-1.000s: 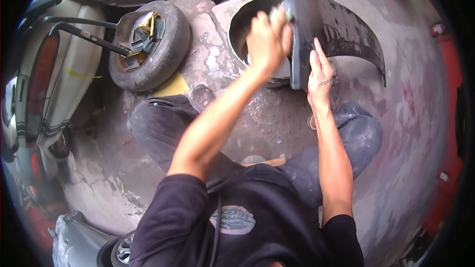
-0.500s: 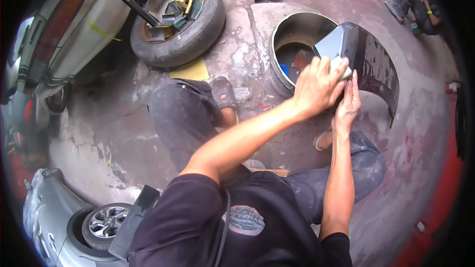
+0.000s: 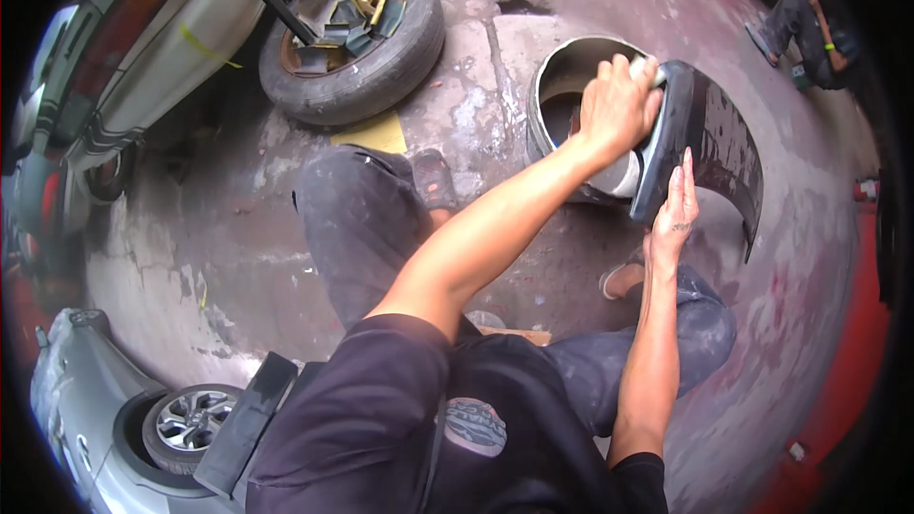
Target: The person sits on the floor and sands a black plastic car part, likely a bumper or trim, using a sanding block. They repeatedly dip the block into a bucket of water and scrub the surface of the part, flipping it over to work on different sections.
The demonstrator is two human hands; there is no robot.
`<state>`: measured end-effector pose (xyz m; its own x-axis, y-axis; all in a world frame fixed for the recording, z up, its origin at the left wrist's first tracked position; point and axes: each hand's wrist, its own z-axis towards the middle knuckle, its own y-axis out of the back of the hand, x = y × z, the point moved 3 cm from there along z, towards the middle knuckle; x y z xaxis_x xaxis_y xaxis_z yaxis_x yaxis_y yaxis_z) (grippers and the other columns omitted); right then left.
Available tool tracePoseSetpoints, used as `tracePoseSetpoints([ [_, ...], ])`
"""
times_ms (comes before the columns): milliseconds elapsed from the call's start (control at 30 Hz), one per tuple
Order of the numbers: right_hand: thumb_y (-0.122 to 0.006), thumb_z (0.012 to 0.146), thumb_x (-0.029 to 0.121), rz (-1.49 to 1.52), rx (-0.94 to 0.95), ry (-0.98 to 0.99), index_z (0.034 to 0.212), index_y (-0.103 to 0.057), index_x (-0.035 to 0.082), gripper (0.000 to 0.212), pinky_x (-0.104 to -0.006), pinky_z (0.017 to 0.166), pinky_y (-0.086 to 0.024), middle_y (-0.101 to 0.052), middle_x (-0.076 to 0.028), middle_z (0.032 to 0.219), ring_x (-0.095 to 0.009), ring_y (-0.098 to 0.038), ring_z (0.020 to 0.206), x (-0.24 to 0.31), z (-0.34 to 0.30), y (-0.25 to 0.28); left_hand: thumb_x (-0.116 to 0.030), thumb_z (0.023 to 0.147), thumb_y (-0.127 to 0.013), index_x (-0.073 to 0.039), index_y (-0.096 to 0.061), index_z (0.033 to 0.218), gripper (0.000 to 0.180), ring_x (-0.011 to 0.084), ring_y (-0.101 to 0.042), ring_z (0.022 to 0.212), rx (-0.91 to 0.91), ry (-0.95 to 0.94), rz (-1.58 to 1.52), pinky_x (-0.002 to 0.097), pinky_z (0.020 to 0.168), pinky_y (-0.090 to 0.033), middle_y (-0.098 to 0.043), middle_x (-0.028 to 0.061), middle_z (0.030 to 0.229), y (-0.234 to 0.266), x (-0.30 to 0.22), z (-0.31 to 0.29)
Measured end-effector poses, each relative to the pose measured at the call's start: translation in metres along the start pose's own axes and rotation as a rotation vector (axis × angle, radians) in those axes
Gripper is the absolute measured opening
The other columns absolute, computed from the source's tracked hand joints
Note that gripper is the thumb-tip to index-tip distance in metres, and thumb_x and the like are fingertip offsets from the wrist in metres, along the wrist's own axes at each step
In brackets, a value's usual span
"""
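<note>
A curved dark car panel [image 3: 700,114] with scuffed patches leans over the rim of a metal drum [image 3: 547,71]. My left hand [image 3: 617,109] is closed around a small pale block [image 3: 649,71], pressed at the panel's far left edge. The fingers cover most of the block, so its exact kind cannot be told. My right hand [image 3: 674,205] lies against the panel's near side with fingers stretched out along it. Whether the right thumb hooks under the panel is hidden. Inside the drum, the contents are mostly covered by my left hand and the panel.
A tyre [image 3: 357,100] holding several dark sheet scraps lies beyond my left knee, beside a yellow sheet [image 3: 376,132]. Vehicle parts stand at the left, with a grey car [image 3: 90,400] and its wheel at the lower left. Another person's leg [image 3: 785,29] shows at the far right.
My left hand has moved up and away along the panel's edge with the pale block. The panel has turned, showing more of its edge. My right hand now sits slightly lower.
</note>
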<state>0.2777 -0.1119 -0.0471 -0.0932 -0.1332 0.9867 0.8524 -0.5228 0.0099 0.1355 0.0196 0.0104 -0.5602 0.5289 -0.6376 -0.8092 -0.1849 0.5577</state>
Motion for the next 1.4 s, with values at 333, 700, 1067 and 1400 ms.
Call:
tracePoseSetpoints([
  [333,-0.048,0.117,0.023,-0.050,-0.020,-0.020,0.160,-0.048,-0.004,0.051,-0.0347,0.126,-0.034,-0.050,-0.014,0.165,-0.020,-0.047,0.149,-0.003,0.000,0.005,-0.026,0.091,-0.079,-0.010,-0.063,0.141,0.055,0.0370,-0.060,0.097,0.015,-0.137,-0.052,0.0472,0.073,-0.055,-0.057,0.0195,0.111,0.005,-0.027,-0.034],
  [700,-0.048,0.117,0.027,-0.127,-0.001,-0.007,0.160,-0.045,-0.008,0.055,-0.0361,0.127,-0.032,-0.047,-0.019,0.167,-0.025,-0.043,0.154,0.003,-0.004,-0.001,-0.026,0.094,-0.076,-0.009,-0.063,0.145,0.056,0.0368,-0.059,0.099,0.040,-0.071,-0.048,0.0476,0.077,-0.054,-0.057,0.0186,0.110,0.010,-0.029,-0.041],
  [1067,-0.049,0.117,0.024,-0.087,-0.016,-0.028,0.159,-0.046,-0.008,0.053,-0.0381,0.128,-0.031,-0.046,-0.020,0.168,-0.027,-0.041,0.156,0.008,-0.009,-0.003,-0.025,0.094,-0.076,-0.011,-0.056,0.152,0.062,0.0379,-0.059,0.100,0.003,-0.078,-0.033,0.0486,0.079,-0.055,-0.058,0.0198,0.109,0.011,-0.030,-0.046],
  [1400,-0.054,0.116,0.021,-0.008,-0.053,-0.047,0.157,-0.052,-0.006,0.049,-0.0323,0.121,-0.039,-0.057,-0.015,0.158,-0.019,-0.051,0.145,-0.010,0.000,0.006,-0.025,0.093,-0.077,-0.012,-0.064,0.144,0.054,0.0393,-0.061,0.101,0.111,-0.103,-0.065,0.0518,0.080,-0.056,-0.057,0.0193,0.111,0.022,-0.043,-0.081],
])
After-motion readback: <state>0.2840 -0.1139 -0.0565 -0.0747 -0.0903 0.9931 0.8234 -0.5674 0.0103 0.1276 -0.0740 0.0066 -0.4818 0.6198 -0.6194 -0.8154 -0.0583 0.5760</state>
